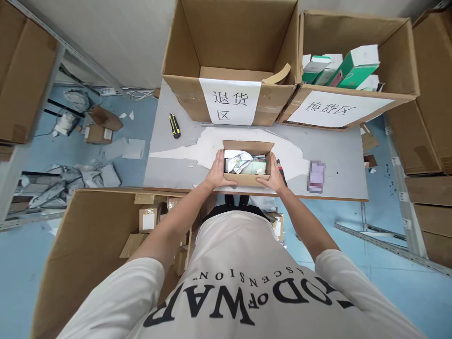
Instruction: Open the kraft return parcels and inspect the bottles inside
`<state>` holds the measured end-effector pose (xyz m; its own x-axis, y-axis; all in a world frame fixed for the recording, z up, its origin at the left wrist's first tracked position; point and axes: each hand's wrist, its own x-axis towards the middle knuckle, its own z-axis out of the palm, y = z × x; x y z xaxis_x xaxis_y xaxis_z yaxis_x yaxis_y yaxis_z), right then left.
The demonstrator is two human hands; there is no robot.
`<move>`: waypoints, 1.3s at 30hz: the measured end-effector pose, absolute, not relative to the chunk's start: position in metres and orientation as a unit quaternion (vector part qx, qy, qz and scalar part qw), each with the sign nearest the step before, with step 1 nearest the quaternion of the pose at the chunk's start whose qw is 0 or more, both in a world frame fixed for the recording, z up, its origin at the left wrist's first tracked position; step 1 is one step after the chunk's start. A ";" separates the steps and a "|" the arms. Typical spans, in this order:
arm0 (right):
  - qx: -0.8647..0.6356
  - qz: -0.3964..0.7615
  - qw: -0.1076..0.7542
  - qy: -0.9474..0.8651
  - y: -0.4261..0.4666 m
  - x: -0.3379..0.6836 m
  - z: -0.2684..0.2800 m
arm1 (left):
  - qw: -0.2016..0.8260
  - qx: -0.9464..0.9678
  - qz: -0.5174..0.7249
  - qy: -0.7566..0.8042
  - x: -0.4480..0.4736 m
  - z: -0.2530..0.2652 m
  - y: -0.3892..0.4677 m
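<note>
A small open cardboard box (243, 180) sits near the front edge of the table, between my two hands. My left hand (219, 173) grips its left end, thumb along the front side. At the opposite end my right hand (271, 175) holds the box in the same way, thumb on the front. Inside it lie crumpled white printed paper (238, 161) and a pale green carton (257, 166), partly covered. A dark object with some red (281, 170) is partly hidden behind my right hand; I cannot make out its kind.
A yellow-black utility knife (174, 125) lies at the table's left. Two large labelled cartons stand behind: a left carton (183, 96) and a right carton (406, 94) holding green-white boxes (356, 68). A big carton (88, 245) with small parcels stands at lower left. A blurred purple item (316, 177) lies right.
</note>
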<state>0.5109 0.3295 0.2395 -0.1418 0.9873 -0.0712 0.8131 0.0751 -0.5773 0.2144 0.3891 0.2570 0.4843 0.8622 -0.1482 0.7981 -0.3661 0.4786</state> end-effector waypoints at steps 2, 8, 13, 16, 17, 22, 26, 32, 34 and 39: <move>-0.628 0.248 0.158 -0.721 0.329 0.512 0.242 | 0.262 0.818 0.085 0.504 0.214 0.253 0.388; -0.632 0.110 0.071 -0.764 0.349 0.492 0.295 | 0.249 0.798 0.046 0.547 0.214 0.266 0.381; -0.445 0.137 -0.034 -0.884 0.397 0.434 0.313 | 0.213 0.800 0.011 0.561 0.216 0.278 0.377; -0.464 0.171 -0.107 -0.862 0.417 0.410 0.306 | 0.199 0.799 -0.002 0.567 0.217 0.283 0.372; -0.475 0.183 -0.116 -0.853 0.421 0.406 0.304 | 0.197 0.798 -0.005 0.569 0.217 0.284 0.370; -0.487 0.198 -0.119 -0.842 0.432 0.425 0.320 | 0.192 0.792 -0.017 0.580 0.219 0.289 0.366; -0.544 0.248 0.037 -0.800 0.434 0.486 0.354 | 0.193 0.789 -0.013 0.583 0.220 0.286 0.371; -0.720 0.255 0.471 -0.441 0.431 0.600 0.354 | 0.195 0.792 -0.002 0.578 0.219 0.278 0.374; -0.748 0.280 0.510 -0.320 0.428 0.615 0.331 | 0.194 0.792 -0.003 0.578 0.219 0.277 0.374; -0.799 0.365 0.420 -0.230 0.413 0.596 0.267 | 0.187 0.791 -0.022 0.582 0.221 0.281 0.372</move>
